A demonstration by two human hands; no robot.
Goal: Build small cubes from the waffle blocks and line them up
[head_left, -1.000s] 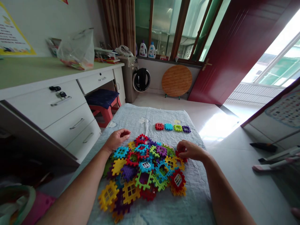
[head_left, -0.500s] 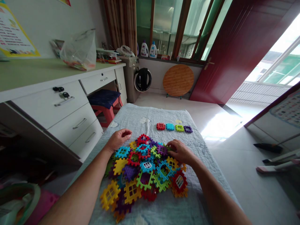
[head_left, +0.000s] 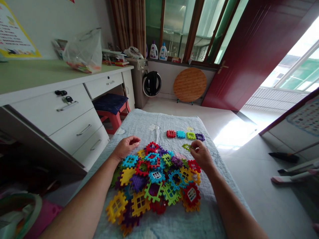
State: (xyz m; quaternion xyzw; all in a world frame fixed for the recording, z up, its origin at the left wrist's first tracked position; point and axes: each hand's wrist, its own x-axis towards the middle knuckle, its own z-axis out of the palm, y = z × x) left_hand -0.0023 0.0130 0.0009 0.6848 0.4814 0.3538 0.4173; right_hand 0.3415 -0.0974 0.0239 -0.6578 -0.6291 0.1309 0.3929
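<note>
A green square piece [head_left: 186, 146] is pinched in my right hand [head_left: 200, 153], just above the cloth at the right back of the heap. My left hand [head_left: 127, 147] rests at the heap's left back edge, its fingers curled together; whatever they might hold is hidden. Between my arms lies a heap of toothed plastic pieces, among them a yellow one [head_left: 141, 203], a blue one [head_left: 176, 179] and a red one [head_left: 191, 193]. Beyond the heap a row holds a red piece [head_left: 170, 133], a blue piece [head_left: 180, 134], a green piece [head_left: 191, 135] and a purple piece [head_left: 200, 136].
A pale blue cloth [head_left: 149, 131] covers the surface under the pieces. At the left stand a white desk [head_left: 74, 116] and a red stool [head_left: 116, 119] with a dark top. A pink bin [head_left: 47, 212] is at the lower left. Farther back are a washing machine [head_left: 139, 83] and a round wooden board [head_left: 189, 85].
My right hand has moved away from the heap toward the row, carrying a green piece. Several pieces at the heap's right side have shifted. My left hand has stayed in place.
</note>
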